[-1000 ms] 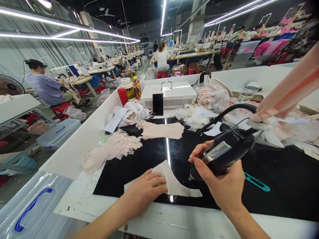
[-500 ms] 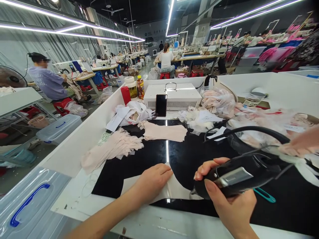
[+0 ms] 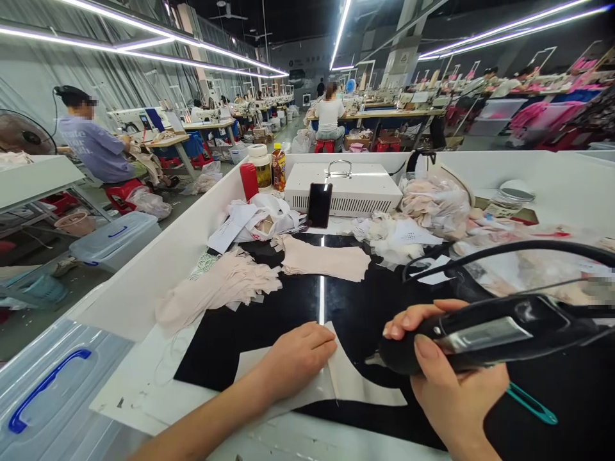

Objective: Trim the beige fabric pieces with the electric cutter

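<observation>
White, walled surface (image 3: 269, 442) carrying a glossy black sheet (image 3: 355, 301). Pale pink stacked cloth pieces (image 3: 321, 257) lying beyond the hands, probably leaving working room. Flat, pale beige cloth piece (image 3: 355, 384) resting on the sheet's near edge; left hand (image 3: 298, 358) pressing it palm-down, grip open, seemingly stopping it slipping. Right hand (image 3: 456, 378) gripping a black, silver-plated handheld tool (image 3: 504, 336) sideways, likely for aiming. Its pointed metal tip (image 3: 373, 360), over the cloth's right end half a second ago, is now hovering off it, above black.

A head-worn camera looks forward and down, close over the black tabletop (image 3: 365, 307), workroom beyond.
</observation>
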`<action>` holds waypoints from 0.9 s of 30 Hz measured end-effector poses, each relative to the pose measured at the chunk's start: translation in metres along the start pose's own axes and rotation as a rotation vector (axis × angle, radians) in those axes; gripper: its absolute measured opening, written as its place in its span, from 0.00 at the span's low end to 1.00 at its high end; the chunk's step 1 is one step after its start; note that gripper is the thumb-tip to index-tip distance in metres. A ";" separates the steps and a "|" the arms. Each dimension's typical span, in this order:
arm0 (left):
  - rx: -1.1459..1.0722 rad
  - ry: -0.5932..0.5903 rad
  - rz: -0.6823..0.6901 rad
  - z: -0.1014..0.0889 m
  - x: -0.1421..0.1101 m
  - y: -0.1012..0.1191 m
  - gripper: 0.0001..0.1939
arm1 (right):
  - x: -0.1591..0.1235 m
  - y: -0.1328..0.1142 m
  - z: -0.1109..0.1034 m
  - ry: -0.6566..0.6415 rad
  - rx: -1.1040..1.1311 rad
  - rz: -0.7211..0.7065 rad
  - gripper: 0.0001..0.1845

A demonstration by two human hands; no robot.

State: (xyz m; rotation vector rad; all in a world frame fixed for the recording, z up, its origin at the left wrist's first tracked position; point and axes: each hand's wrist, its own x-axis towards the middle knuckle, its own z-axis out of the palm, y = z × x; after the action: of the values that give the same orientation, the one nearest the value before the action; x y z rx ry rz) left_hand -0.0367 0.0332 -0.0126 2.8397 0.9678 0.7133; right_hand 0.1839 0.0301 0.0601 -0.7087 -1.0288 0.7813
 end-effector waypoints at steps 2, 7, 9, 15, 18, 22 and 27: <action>-0.014 0.014 -0.006 0.001 0.000 0.001 0.11 | 0.006 0.007 0.008 0.014 0.016 -0.004 0.20; -0.044 0.024 -0.027 0.002 -0.001 0.003 0.12 | 0.017 0.025 0.024 0.002 -0.001 -0.009 0.19; -0.047 0.024 -0.028 0.003 -0.001 0.003 0.13 | 0.018 0.029 0.028 0.000 -0.003 -0.008 0.19; -0.048 0.052 -0.020 0.005 -0.002 0.004 0.13 | 0.019 0.036 0.036 -0.015 0.040 -0.001 0.19; -0.048 0.084 -0.015 0.005 -0.002 0.004 0.14 | 0.018 0.037 0.037 -0.019 0.037 0.004 0.20; -0.044 0.077 -0.017 0.003 -0.001 0.005 0.13 | 0.018 0.038 0.036 -0.020 0.019 -0.001 0.20; -0.042 0.089 -0.015 0.002 0.000 0.005 0.14 | 0.016 0.037 0.037 -0.031 -0.001 -0.010 0.19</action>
State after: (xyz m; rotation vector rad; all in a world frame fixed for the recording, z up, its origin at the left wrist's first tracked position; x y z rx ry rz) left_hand -0.0332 0.0296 -0.0134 2.7826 0.9731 0.8543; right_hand 0.1462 0.0686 0.0501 -0.6933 -1.0600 0.7857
